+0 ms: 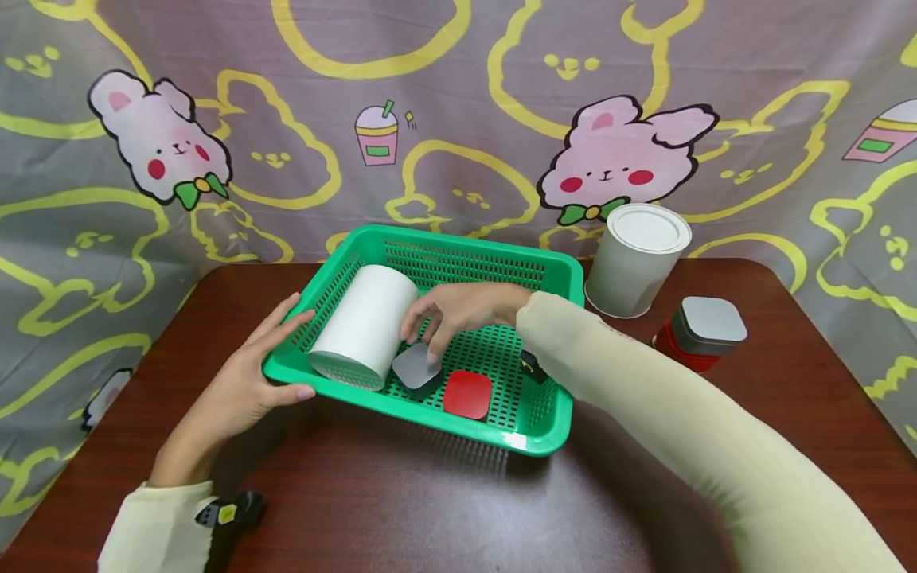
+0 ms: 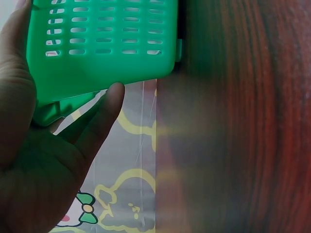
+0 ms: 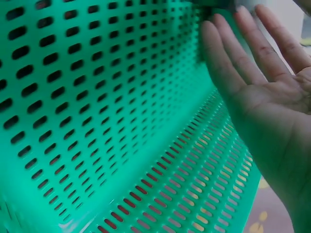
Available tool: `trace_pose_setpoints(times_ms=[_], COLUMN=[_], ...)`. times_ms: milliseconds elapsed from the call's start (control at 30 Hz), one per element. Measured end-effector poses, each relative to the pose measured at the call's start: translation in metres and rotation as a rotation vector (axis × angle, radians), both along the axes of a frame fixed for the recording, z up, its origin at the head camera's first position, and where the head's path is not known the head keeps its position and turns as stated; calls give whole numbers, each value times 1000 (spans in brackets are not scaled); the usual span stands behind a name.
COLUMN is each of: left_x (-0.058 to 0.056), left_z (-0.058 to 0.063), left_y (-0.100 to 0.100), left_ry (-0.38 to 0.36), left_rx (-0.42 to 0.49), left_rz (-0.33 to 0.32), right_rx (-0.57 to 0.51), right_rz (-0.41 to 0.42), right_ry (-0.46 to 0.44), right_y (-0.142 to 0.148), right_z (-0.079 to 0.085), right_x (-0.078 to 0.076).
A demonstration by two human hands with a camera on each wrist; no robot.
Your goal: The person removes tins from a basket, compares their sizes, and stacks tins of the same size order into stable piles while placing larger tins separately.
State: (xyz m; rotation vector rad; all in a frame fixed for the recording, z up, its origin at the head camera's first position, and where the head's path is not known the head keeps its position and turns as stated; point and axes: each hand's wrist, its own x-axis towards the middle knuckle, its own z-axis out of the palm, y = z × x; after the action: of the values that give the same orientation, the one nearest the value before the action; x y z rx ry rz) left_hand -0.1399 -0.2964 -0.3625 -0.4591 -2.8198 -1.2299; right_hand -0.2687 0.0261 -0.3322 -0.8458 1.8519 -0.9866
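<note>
A green slotted basket sits on the table. Inside it a white cylindrical can lies on its side at the left. Beside the can is a small dark box with a rounded grey lid, and to its right lies a red square-topped piece. My left hand rests on the basket's left end, fingers straight over the rim and thumb along the front corner. My right hand reaches in over the grey-lidded box, fingers loosely bent, thumb at the lid; whether it touches is unclear.
A white can stands upright to the right of the basket. Near it is a red and dark stack with a grey top, partly hidden by the right sleeve. A patterned curtain hangs behind the brown table.
</note>
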Motion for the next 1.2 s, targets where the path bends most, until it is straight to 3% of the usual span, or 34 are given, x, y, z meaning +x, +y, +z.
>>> trace_pose_setpoints(times_ms=[567,1200], left_x=[0,-1], left_z=[-1,-3], left_y=[0,-1], left_ry=[-6,9], left_rx=[3,14], left_rz=[7,-2], right_rx=[167,140], right_rz=[152,179], right_ry=[146,177], right_y=[-13,-11], right_z=[-9,-7], right_x=[3,1])
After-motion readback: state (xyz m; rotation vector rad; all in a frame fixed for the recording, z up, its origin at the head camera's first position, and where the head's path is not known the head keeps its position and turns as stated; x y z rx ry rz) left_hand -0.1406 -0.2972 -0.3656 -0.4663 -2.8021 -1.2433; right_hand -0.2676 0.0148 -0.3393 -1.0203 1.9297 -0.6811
